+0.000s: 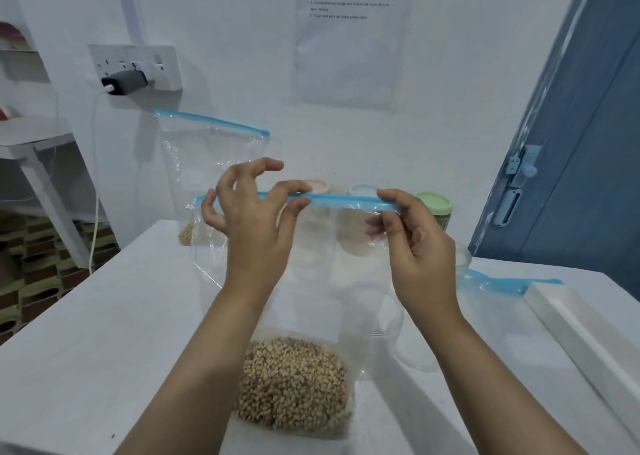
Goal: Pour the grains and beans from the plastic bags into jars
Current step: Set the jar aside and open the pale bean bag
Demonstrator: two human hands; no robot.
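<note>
Centrally, left hand (249, 219) and right hand (412, 243) each pinch the blue zip strip (343, 201) of 1 upright bean bag (294, 368) on the table (104, 333).

Cool, even, bluish light, soft shadows, slight softness throughout, wide-angle bending at the edges.

Wall and room fittings
A charger (125, 81) sits plugged into the wall socket (138, 66); printed sheet (349, 35), blue door (581, 149).
</note>
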